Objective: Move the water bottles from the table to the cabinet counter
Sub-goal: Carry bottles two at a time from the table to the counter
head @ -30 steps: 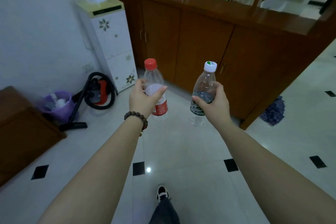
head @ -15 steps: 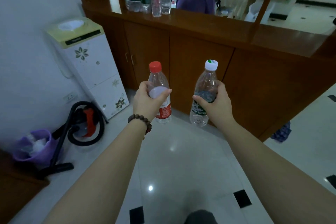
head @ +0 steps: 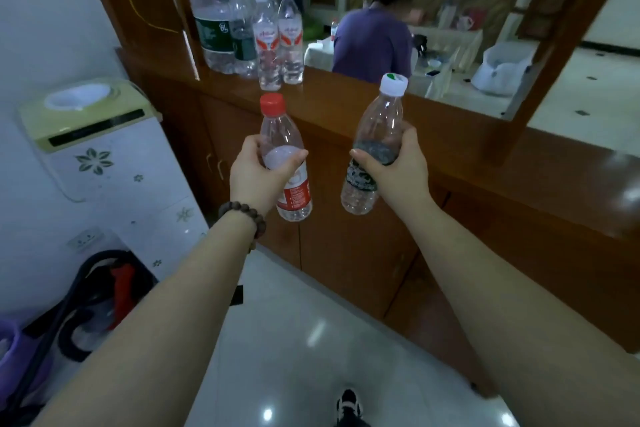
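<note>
My left hand (head: 256,177) grips a clear bottle with a red cap and red label (head: 294,199), held upright in front of the wooden cabinet. My right hand (head: 398,173) grips a clear bottle with a white cap and dark green label (head: 379,125), tilted slightly right. Both bottles hang just below and in front of the brown cabinet counter (head: 346,97). On the counter's left end stand several bottles: a big 6L jug (head: 214,10) and two slim bottles with red-and-white labels (head: 277,42).
A water dispenser (head: 104,163) stands against the wall at left, with a vacuum cleaner (head: 104,298) and a purple bin (head: 20,357) below it. Beyond the counter's opening a person in a purple shirt (head: 372,42) sits at a cluttered table. Glossy tiled floor lies underfoot.
I have walked closer to the cabinet; the counter and its bottles now loom larger and nearer. Both hands keep holding their bottles, raised a little toward the counter edge.
</note>
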### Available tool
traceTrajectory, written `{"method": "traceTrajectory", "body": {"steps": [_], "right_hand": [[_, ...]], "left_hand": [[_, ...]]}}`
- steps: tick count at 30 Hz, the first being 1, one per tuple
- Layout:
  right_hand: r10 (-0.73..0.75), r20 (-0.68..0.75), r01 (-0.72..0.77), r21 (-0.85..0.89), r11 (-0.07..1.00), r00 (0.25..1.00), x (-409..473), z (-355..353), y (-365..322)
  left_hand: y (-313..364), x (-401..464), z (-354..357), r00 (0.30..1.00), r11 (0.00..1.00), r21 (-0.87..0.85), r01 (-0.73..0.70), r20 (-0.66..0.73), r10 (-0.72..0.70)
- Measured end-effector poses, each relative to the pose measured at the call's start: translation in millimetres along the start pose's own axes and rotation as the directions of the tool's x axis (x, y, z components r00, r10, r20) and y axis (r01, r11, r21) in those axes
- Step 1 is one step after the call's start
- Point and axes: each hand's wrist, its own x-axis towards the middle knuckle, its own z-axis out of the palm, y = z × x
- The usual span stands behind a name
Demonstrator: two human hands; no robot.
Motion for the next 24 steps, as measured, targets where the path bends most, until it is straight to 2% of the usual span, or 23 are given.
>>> {"method": "traceTrajectory", "body": {"steps": [8, 24], "right_hand": [[-0.099, 0.044, 0.098, 0.039, 0.994, 0.994, 163.9, 4.7, -2.8], [-0.101, 0.095, 0.106, -0.058, 0.993, 0.990, 329.1, 64.2, 40.1]], "left_hand": [[54.6, 131.8, 51.3, 0.990, 0.998, 0.003, -0.063, -0.126, 0.063], [45.4, 303.7, 126.9, 0.991, 0.995, 0.078, -0.055, -0.116, 0.064]]}}
